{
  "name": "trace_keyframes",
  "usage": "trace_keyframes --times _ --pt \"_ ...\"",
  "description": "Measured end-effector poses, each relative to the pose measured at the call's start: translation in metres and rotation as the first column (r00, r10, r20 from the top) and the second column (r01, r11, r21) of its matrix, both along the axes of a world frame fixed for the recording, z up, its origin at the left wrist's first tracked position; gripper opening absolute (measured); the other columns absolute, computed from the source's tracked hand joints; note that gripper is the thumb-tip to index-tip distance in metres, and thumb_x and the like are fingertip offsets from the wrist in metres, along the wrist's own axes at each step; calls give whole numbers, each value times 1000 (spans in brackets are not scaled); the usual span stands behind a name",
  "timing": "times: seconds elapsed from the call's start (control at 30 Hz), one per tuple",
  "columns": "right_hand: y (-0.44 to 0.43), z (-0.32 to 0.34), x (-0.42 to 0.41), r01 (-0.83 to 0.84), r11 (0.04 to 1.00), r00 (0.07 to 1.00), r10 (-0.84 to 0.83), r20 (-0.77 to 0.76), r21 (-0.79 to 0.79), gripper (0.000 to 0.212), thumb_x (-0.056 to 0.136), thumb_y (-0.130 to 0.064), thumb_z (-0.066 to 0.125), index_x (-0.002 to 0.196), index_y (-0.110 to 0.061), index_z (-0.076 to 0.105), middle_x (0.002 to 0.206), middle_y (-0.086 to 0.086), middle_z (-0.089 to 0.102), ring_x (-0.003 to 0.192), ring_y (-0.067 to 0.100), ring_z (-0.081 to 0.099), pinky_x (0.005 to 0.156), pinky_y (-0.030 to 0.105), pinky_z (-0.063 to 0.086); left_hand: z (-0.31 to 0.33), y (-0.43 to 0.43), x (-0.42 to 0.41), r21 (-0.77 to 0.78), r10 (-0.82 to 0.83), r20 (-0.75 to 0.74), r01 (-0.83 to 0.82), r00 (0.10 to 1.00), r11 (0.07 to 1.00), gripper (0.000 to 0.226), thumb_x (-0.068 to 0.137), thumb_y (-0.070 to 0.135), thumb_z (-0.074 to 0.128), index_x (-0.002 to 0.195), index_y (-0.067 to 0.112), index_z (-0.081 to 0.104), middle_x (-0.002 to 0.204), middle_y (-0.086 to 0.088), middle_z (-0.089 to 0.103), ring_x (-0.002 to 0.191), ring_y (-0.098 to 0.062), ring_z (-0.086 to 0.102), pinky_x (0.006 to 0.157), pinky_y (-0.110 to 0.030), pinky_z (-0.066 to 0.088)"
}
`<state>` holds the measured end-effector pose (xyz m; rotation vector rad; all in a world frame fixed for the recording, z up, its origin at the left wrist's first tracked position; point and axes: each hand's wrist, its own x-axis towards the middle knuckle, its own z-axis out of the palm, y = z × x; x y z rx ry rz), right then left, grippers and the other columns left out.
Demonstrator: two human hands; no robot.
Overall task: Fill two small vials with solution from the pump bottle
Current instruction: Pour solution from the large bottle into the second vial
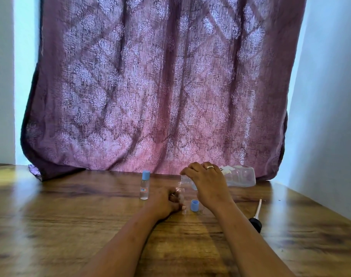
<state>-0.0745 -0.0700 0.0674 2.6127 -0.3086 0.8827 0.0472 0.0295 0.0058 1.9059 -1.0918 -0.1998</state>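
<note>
1. Two small vials: open vial [180, 189] upright near the middle of the wooden table [70, 216]; capped vial [144, 187] upright just left of the open vial, apart from it.
2. Two blue caps: screwed-on cap [146, 174] atop the capped vial; loose cap [194, 205] just right of the open vial, standing on the table, hollow side up.
3. One large bottle [241, 175], right of and behind the open vial, tipped onto its side, neck end hanging just above the open vial's mouth; touching or not, cannot tell.
4. One pump head [256, 220] with its thin tube, well right of the open vial, lying flat on the table, out of the bottle.
5. Two bare hands: left hand [163, 202] resting on the table, fingers curled round the open vial's body; right hand [207, 183], one ring [210, 167] on a finger, fingers curled over the large bottle's neck end, gripping it.
6. Contents: clear liquid in the capped vial, level hard to read; fill of the open vial and large bottle not readable.
7. Look of the vials: slim, transparent, narrow-necked; small white label with red marking on the capped vial.
8. One purple patterned curtain [160, 86] hanging behind the open vial.
</note>
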Motion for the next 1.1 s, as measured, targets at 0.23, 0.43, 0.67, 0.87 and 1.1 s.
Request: trace_keyframes --times 0.23,0.43,0.67,0.87,1.1 --pt "-1 0 -1 -4 1000 1000 4 0 7 70 69 4 62 124 -36 46 124 -11 50 113 22 48 94 31 37 0 0 -1 14 23 30 -23 999 1000 34 74 22 78 103 18 62 89 6 66 87 -12 63 91 -35 53" --pt "-1 1 -2 -14 1000 1000 14 23 15 67 74 6 58 125 -36 47 125 -11 51 115 21 47 97 32 35 -2 -2 0 -18 40 118 -38 992 999 21 72 22 79 87 21 63 86 -3 68 80 -15 63 83 -35 54" --pt "-1 1 -2 -13 1000 1000 13 10 3 66 73 6 58 125 -34 46 125 -10 50 115 22 47 98 32 35 -3 -1 1 -20 47 116 -45 992 999 22 71 23 79 83 27 61 83 4 68 82 -13 65 84 -34 55" --pt "-1 1 -1 -12 1000 1000 12 8 3 67 73 6 58 125 -34 45 126 -9 50 115 22 47 98 32 35 -2 -2 2 -6 33 71 -32 997 999 23 73 19 78 88 25 62 90 1 69 88 -15 65 89 -38 54" --pt "-1 0 -1 -14 1000 1000 13 9 13 69 71 7 59 125 -35 45 124 -10 50 115 21 47 96 31 35 -2 -1 2 -8 -4 23 4 1000 1000 22 75 15 76 89 23 61 92 0 70 90 -14 66 92 -38 52"
